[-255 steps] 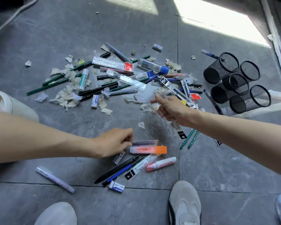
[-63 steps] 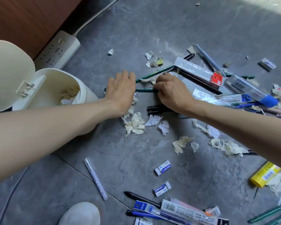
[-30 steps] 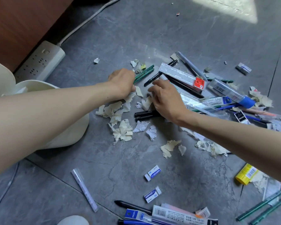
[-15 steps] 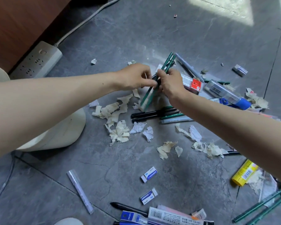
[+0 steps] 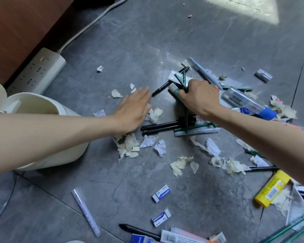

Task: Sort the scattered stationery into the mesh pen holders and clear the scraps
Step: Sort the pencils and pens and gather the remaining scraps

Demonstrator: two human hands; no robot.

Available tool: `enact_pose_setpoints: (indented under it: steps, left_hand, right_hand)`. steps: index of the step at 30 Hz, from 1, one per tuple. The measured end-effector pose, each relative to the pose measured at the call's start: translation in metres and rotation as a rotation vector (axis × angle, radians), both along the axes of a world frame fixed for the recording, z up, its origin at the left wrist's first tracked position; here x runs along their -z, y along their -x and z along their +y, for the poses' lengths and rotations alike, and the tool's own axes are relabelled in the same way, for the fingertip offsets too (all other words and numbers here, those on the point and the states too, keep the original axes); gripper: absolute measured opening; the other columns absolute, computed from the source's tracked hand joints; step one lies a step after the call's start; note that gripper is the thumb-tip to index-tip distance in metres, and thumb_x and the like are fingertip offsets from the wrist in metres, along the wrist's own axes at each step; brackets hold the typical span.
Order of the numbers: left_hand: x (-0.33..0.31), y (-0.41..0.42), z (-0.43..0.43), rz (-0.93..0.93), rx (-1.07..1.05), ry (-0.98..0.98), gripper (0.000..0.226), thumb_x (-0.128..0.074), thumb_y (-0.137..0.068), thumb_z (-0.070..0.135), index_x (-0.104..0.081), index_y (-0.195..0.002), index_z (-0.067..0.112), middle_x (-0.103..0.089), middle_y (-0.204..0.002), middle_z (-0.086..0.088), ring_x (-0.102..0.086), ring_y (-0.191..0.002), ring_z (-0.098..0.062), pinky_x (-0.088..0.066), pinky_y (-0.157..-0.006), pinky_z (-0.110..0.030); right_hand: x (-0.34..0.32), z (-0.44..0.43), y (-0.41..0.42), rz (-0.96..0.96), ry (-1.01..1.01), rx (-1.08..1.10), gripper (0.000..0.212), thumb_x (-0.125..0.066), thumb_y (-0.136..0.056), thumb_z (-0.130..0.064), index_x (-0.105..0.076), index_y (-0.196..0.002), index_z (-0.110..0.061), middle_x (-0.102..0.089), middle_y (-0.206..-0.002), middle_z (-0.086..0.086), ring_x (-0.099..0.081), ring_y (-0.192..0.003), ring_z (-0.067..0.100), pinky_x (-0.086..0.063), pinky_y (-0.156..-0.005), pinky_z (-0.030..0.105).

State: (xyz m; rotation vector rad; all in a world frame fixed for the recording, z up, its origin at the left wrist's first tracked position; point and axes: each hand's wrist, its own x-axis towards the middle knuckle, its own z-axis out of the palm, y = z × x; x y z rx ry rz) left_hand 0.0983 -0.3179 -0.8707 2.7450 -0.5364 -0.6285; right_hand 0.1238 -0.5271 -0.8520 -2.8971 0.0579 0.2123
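Observation:
My right hand grips a bundle of green pencils upright, their lower ends near the floor beside two black pens. A white and green tube is also held in that hand. My left hand is flat with straight fingers, low over torn paper scraps and holding nothing. More scraps lie scattered on the grey floor. No mesh pen holders are in view.
A cream bin stands open at the left, beside a white power strip and its cable. Two erasers, a white pen, a yellow glue stick and a clear blue-capped box lie around.
My left hand let go of the pencil bundle and moved left and down, flat over the scraps. My right hand now holds the bundle alone, more upright.

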Motion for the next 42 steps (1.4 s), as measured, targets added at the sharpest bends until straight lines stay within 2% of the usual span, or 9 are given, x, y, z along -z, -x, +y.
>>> enact_pose_setpoints:
  steps: [3, 6, 12, 16, 22, 30, 33, 36, 42]
  left_hand:
    - [-0.004, 0.015, 0.005, -0.103, -0.076, 0.106, 0.048, -0.026, -0.102, 0.03, -0.027, -0.147, 0.013, -0.018, -0.157, 0.0, -0.015, -0.141, -0.02, -0.015, -0.116, -0.036]
    - [-0.013, -0.012, 0.007, -0.207, -0.422, 0.15, 0.04, -0.032, -0.101, 0.023, -0.037, -0.139, 0.012, -0.037, -0.145, -0.004, -0.027, -0.128, -0.026, -0.023, -0.104, -0.032]
    - [-0.007, -0.068, 0.027, -0.09, -0.847, -0.057, 0.056, -0.032, -0.099, 0.032, -0.013, -0.149, 0.015, 0.006, -0.159, -0.007, 0.005, -0.145, -0.025, -0.002, -0.116, -0.042]
    - [0.001, -0.07, 0.03, -0.01, -0.769, -0.058, 0.057, -0.025, -0.101, 0.036, -0.005, -0.151, 0.016, 0.01, -0.159, 0.001, 0.009, -0.146, -0.019, 0.0, -0.116, -0.047]
    - [0.007, -0.009, -0.007, -0.013, -0.36, 0.1, 0.054, -0.016, -0.102, 0.039, -0.001, -0.151, 0.022, 0.004, -0.158, 0.008, 0.01, -0.144, -0.009, 0.01, -0.115, -0.042]
    - [0.004, 0.058, -0.004, 0.013, -0.147, 0.121, 0.051, -0.025, -0.102, 0.026, -0.01, -0.151, 0.02, -0.001, -0.159, 0.01, 0.008, -0.144, -0.003, 0.013, -0.113, -0.032]
    - [-0.003, 0.074, 0.004, -0.056, -0.154, 0.163, 0.049, -0.024, -0.102, 0.033, -0.016, -0.15, 0.023, -0.01, -0.158, 0.01, 0.003, -0.143, -0.002, 0.016, -0.112, -0.027]
    - [-0.006, 0.076, 0.014, -0.236, -0.278, 0.08, 0.051, -0.018, -0.101, 0.039, -0.01, -0.15, 0.028, 0.001, -0.158, 0.009, 0.013, -0.142, -0.004, 0.024, -0.109, -0.028]
    - [0.007, 0.068, 0.029, -0.088, -0.667, -0.027, 0.059, -0.022, -0.1, 0.043, 0.001, -0.151, 0.023, 0.017, -0.157, -0.008, 0.019, -0.143, -0.02, 0.009, -0.116, -0.039]
  right_hand:
    - [0.007, 0.003, 0.002, -0.074, -0.017, 0.0, 0.029, -0.045, -0.091, -0.038, -0.044, -0.098, -0.01, -0.062, -0.102, 0.02, -0.058, -0.09, 0.036, -0.031, -0.065, 0.035]
    - [0.007, 0.01, 0.004, -0.113, -0.101, 0.013, 0.038, -0.048, -0.089, -0.036, -0.042, -0.115, -0.01, -0.056, -0.114, 0.019, -0.056, -0.097, 0.036, -0.037, -0.073, 0.039]
    - [0.005, 0.029, 0.012, -0.195, -0.095, -0.052, 0.03, -0.048, -0.089, -0.02, -0.041, -0.118, -0.013, -0.044, -0.11, 0.014, -0.05, -0.082, 0.035, -0.031, -0.061, 0.035]
    - [0.003, 0.035, 0.022, -0.16, -0.088, -0.118, 0.034, -0.045, -0.087, -0.014, -0.043, -0.121, -0.015, -0.043, -0.113, 0.011, -0.047, -0.078, 0.031, -0.029, -0.058, 0.034]
    - [0.013, 0.039, 0.034, -0.18, -0.161, -0.266, 0.034, -0.044, -0.089, -0.017, -0.049, -0.123, -0.013, -0.048, -0.112, 0.01, -0.051, -0.093, 0.028, -0.033, -0.064, 0.031]
    - [0.027, 0.047, 0.067, -0.139, -0.317, -0.404, 0.048, -0.046, -0.086, -0.043, -0.052, -0.119, -0.008, -0.053, -0.102, 0.011, -0.054, -0.091, 0.026, -0.042, -0.078, 0.033]
    - [0.028, 0.043, 0.076, -0.136, -0.326, -0.415, 0.04, -0.056, -0.089, -0.033, -0.052, -0.12, -0.008, -0.052, -0.103, 0.01, -0.054, -0.09, 0.024, -0.043, -0.078, 0.032]
    - [0.025, 0.036, 0.078, -0.137, -0.286, -0.436, 0.028, -0.055, -0.094, -0.026, -0.054, -0.115, -0.008, -0.051, -0.102, 0.01, -0.052, -0.084, 0.024, -0.045, -0.071, 0.035]
    - [0.018, 0.026, 0.075, -0.027, -0.354, -0.353, 0.042, -0.06, -0.088, -0.039, -0.051, -0.12, -0.012, -0.047, -0.115, 0.006, -0.056, -0.085, 0.021, -0.048, -0.077, 0.038]
